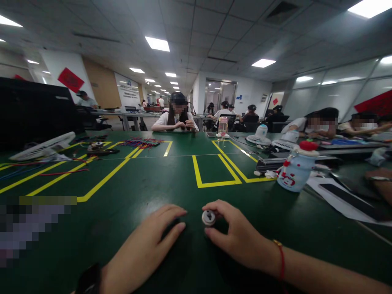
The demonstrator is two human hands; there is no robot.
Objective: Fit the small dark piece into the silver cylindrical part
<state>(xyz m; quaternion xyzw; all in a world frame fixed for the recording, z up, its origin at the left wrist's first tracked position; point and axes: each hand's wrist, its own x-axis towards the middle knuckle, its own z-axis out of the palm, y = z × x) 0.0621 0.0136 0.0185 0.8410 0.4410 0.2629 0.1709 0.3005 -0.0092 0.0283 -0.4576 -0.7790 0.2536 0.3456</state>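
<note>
At the near edge of the green table, the right hand pinches a small round part between thumb and forefinger, its grey face with a dark centre turned up toward the camera. The part sits just at the fingertips, touching or barely above the table; which of the two cannot be told. The left hand lies flat beside it, fingers loosely together and holding nothing, its tips near the part but apart from it. A red string circles the right wrist.

To handle such a small piece well, the pinch looks best kept on the rim so the face stays in view, with the left hand resting close as a steady support, ready to take the other side. A light grip seems wise, since a round part could roll away on the smooth table.

Further in, yellow lines mark boxes on the table. Toward the right edge stands a pale blue bottle with a red cap, beside papers. Toward the left edge lie a white fan grille and loose wires. At the far edge a person sits working.
</note>
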